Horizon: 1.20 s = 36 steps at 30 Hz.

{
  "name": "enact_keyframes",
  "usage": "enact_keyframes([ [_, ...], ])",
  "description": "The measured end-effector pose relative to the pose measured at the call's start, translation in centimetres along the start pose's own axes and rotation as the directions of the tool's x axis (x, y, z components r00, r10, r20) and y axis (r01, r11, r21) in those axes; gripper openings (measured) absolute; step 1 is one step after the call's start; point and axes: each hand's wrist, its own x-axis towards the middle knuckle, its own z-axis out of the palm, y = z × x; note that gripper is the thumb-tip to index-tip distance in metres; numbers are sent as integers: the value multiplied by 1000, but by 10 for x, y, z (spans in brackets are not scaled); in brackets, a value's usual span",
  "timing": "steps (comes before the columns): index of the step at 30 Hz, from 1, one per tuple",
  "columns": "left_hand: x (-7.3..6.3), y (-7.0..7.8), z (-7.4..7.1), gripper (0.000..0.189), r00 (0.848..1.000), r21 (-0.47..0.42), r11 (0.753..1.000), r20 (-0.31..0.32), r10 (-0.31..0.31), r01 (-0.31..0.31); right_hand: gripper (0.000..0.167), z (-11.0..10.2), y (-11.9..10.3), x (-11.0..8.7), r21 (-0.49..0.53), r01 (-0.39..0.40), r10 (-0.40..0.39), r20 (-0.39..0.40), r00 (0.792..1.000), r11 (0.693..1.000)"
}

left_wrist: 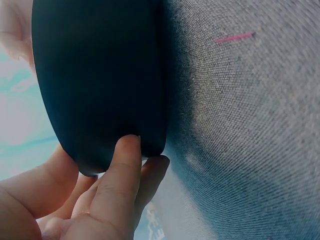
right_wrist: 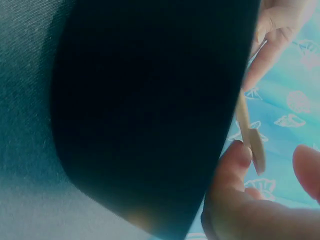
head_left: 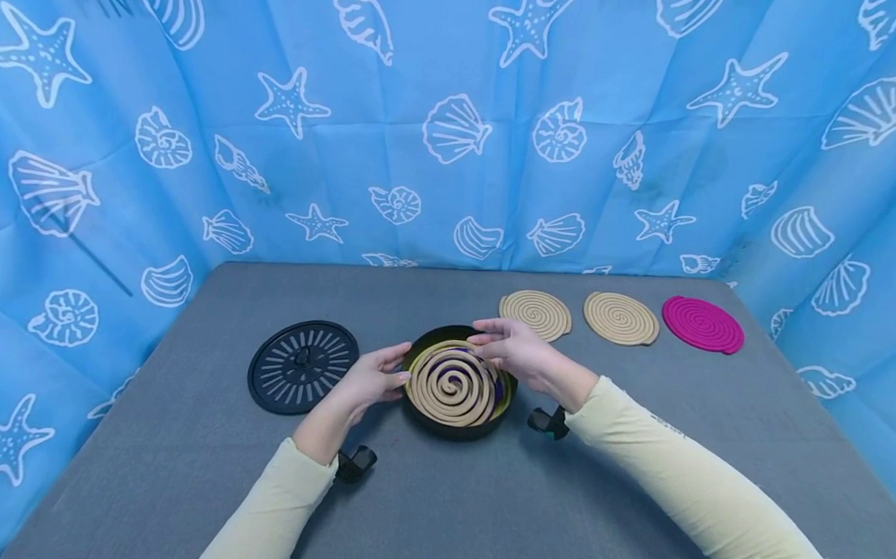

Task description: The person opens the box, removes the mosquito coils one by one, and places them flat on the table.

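A round black mosquito coil tin (head_left: 452, 432) stands on the table between both hands. A beige mosquito coil (head_left: 452, 386) lies at its top, tilted, with one edge showing above the rim in the right wrist view. Yellow and purple show beneath it. My left hand (head_left: 372, 379) holds the tin's left side, fingers (left_wrist: 127, 160) against the outer wall and thumb near the rim. My right hand (head_left: 520, 351) is at the far right rim. One fingertip is by the coil's raised edge, and another digit stands apart from it, with nothing visibly pinched.
A black slotted lid (head_left: 303, 367) with a knob lies left of the tin. Behind and to the right lie a beige coil (head_left: 536, 314), another beige coil (head_left: 621, 318) and a magenta coil (head_left: 704, 324). A blue shell-print curtain (head_left: 423, 170) hangs behind the grey table (head_left: 423, 512).
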Motion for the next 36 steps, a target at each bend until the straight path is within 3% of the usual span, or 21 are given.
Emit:
enact_keyframes([
  [4,0,0,0,54,1000,5,1000,-2,-5,5,48,1,2,3,-31,-6,6,5,1000,1000],
  [8,1,1,0,54,1000,1,1000,-5,-17,17,45,1,3,5,-125,-8,7,-3,1000,992],
  [19,2,2,-3,54,999,-9,999,18,-32,32,41,4,5,9,-336,6,-3,10,1000,942],
  [28,3,3,-3,54,999,-19,999,26,-38,39,40,6,3,15,-382,-31,27,-18,999,924],
  [36,3,3,-3,54,998,-24,998,21,-53,53,40,7,-1,16,-360,-30,27,-13,1000,932],
])
